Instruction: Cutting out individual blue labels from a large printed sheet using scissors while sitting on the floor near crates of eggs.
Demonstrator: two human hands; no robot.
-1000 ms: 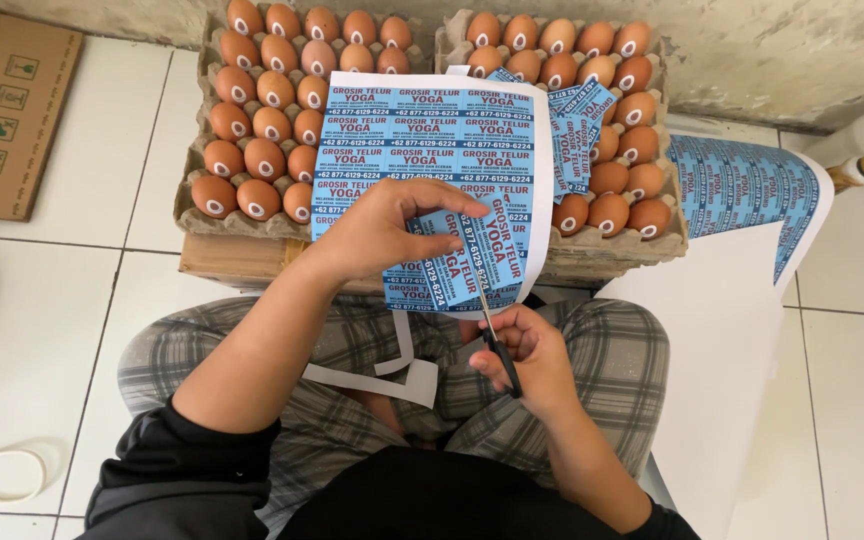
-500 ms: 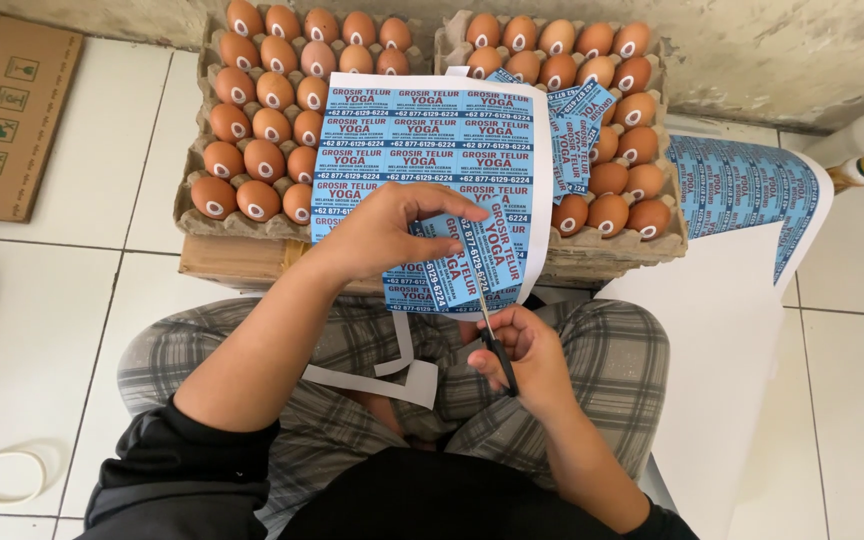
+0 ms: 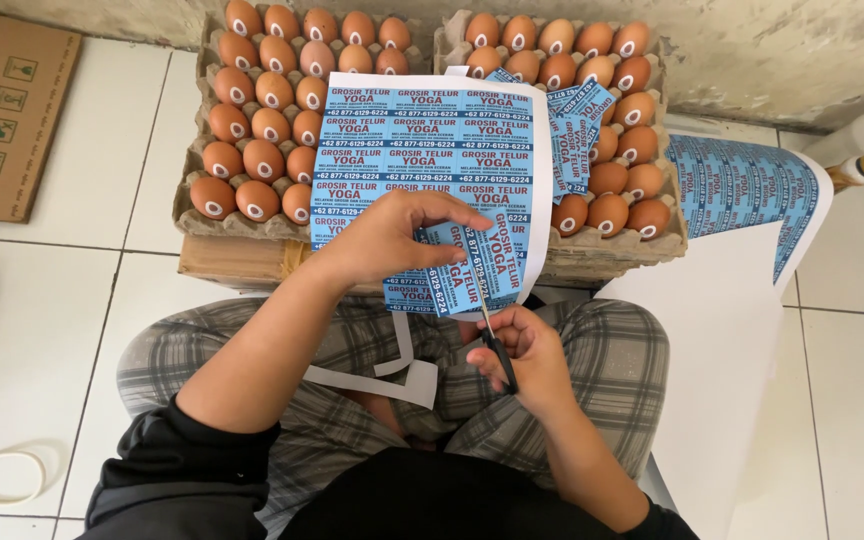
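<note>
Left hand: fingers closed on the blue label sheet, held over two egg trays. Right hand: fingers closed around the scissors, blades pointing up into the sheet's lower edge. Paper trimmings lie on the lap.

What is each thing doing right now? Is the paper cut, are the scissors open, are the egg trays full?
Label sheet: held up, partly cut along its lower edge.
Scissors: in the paper; open or shut, cannot tell.
Left hand: gripping the sheet.
Right hand: holding the scissors.
Egg trays: stacked, holding brown eggs.
Cut strips: lying on eggs.
</note>
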